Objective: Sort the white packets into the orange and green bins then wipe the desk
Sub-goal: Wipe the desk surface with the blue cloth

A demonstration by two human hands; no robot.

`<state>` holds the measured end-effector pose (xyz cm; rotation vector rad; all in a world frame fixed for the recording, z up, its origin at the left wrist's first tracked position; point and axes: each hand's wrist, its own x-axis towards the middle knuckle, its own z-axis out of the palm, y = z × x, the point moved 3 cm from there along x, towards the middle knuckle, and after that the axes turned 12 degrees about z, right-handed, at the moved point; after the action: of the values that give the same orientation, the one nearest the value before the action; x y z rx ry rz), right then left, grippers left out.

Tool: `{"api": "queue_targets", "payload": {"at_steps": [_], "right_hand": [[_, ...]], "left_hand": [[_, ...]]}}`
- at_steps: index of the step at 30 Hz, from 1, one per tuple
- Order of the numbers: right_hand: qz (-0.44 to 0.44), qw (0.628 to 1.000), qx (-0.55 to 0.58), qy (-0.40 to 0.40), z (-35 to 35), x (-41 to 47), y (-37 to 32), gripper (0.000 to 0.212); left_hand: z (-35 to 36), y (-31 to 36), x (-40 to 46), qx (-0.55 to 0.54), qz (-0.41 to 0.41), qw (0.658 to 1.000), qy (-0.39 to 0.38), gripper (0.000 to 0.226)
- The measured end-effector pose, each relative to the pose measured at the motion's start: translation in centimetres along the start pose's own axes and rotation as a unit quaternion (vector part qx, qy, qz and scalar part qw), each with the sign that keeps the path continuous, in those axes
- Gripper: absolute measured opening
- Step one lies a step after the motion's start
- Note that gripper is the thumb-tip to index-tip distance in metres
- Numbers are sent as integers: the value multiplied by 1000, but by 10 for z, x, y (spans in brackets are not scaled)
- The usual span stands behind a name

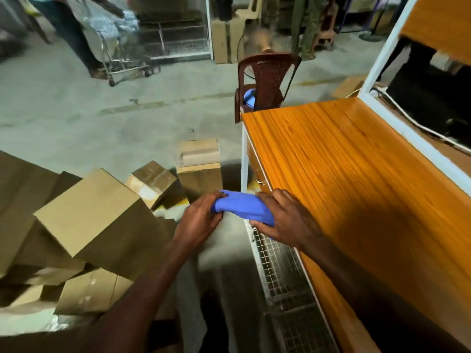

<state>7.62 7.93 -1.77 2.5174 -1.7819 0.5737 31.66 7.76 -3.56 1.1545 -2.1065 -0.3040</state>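
Low in the frame's centre, your left hand [201, 215] and right hand [283, 217] clamp a blue cloth [242, 207] lengthwise between them; the desk [356, 174] lies right, nearer your right hand.

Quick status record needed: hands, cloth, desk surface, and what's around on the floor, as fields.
left hand: left hand grips one end of the blue cloth
right hand: right hand grips the other end
cloth: bunched, held in the air beside the desk's near left edge, not on the top
desk: orange wood desk, no packets or bins visible on the part in view
bins: not in view
floor left: cardboard boxes piled
behind desk: brown plastic chair
wiping: not yet begun
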Motion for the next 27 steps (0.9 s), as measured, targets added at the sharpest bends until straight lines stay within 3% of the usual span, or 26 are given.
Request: {"api": "queue_targets", "payload": {"at_steps": [4, 11, 16, 23, 27], "right_hand": [[-7, 999, 31, -12, 38, 72, -16, 63], [-7, 998, 59, -31, 90, 172, -32, 52], [-6, 998, 53, -18, 129, 238, -29, 54], [38, 995, 57, -77, 200, 333, -22, 55], [71, 988, 55, -126, 239, 370, -24, 58]], "left_hand": [[-21, -73, 24, -13, -20, 999, -26, 50], [-36, -163, 72, 5, -47, 995, -82, 75], [-30, -225, 106, 7, -86, 992, -96, 69], [-11, -316, 157, 18, -139, 985, -105, 53], [-1, -364, 176, 22, -178, 973, -144, 65]]}}
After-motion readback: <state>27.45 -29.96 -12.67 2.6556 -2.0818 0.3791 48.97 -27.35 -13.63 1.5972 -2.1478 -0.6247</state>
